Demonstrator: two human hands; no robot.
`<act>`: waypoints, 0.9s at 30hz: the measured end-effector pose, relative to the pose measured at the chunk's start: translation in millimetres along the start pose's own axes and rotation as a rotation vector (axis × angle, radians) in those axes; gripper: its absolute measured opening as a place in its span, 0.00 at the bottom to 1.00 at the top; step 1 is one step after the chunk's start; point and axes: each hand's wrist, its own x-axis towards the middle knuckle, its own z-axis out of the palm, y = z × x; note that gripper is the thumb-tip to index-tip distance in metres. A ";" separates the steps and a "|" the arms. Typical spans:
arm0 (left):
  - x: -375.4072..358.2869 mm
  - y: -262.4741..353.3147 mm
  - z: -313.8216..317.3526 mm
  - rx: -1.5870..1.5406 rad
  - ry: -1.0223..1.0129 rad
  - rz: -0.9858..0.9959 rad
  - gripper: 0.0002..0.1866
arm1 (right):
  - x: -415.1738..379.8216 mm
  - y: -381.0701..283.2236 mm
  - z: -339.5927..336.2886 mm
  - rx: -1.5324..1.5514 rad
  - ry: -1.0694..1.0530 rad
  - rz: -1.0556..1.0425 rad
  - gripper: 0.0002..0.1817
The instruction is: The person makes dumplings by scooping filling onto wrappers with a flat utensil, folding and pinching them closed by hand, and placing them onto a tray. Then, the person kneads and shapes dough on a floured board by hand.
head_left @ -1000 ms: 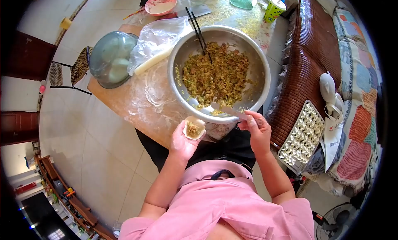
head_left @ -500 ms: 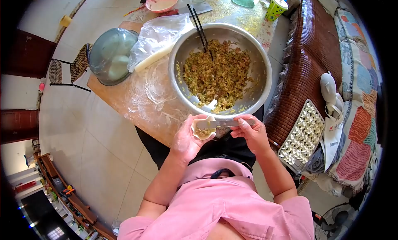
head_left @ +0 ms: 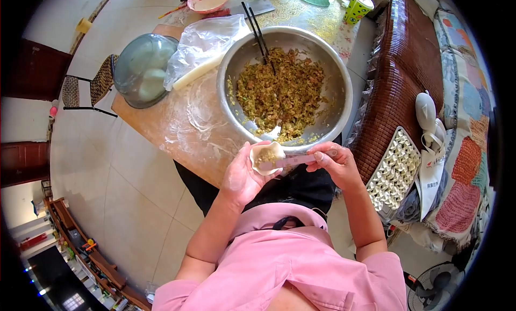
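Observation:
My left hand (head_left: 241, 174) cups a round dough wrapper (head_left: 258, 166) with some filling (head_left: 265, 154) in its hollow. In my right hand (head_left: 336, 163) is a flat spreading stick (head_left: 295, 161), its tip reaching into the wrapper. Just beyond both hands stands a large metal bowl (head_left: 346, 104) of chopped green and brown filling (head_left: 279, 93). Two black chopsticks (head_left: 256, 34) lean in that bowl. Left of it, a long dough roll (head_left: 199, 73) lies partly under a clear plastic bag (head_left: 207, 42) on the floured board (head_left: 183, 123).
A glass bowl (head_left: 144, 69) is upside down over pale dough at the board's left. Rows of folded dumplings fill a tray (head_left: 395, 168) on the brown sofa (head_left: 403, 69) at right. Farther back are a red bowl (head_left: 208, 0) and a green cup (head_left: 357, 9).
The wrapper has tilted and opened more toward the camera, showing its filling. The stick has turned and its tip now rests lower in the wrapper. My right hand has shifted slightly right.

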 end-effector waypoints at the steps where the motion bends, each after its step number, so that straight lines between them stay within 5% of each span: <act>1: 0.4 0.4 0.6 0.000 0.001 0.001 0.23 | -0.9 -0.5 1.6 0.010 -0.020 0.000 0.11; 6: 5.6 -0.7 -0.2 -0.023 -0.059 0.030 0.23 | 3.2 4.5 5.9 -0.048 0.080 -0.016 0.11; 12: 11.0 0.2 -5.2 -0.078 0.000 0.082 0.23 | 2.2 1.1 -10.4 0.349 0.157 -0.101 0.10; 17: 10.2 0.9 -3.3 -0.087 -0.001 0.067 0.23 | 2.4 4.4 -8.0 -0.079 0.143 -0.060 0.10; 22: 14.3 2.4 -8.7 -0.092 -0.006 0.109 0.21 | 18.4 0.2 -11.3 0.219 0.355 -0.199 0.09; 24: 17.9 2.9 -10.5 -0.146 0.014 0.130 0.19 | 33.6 -0.4 -5.5 -0.772 0.428 -0.556 0.07; 27: 22.1 0.9 -8.8 -0.180 0.035 0.102 0.18 | 47.4 15.4 -2.7 -1.294 0.318 -0.644 0.07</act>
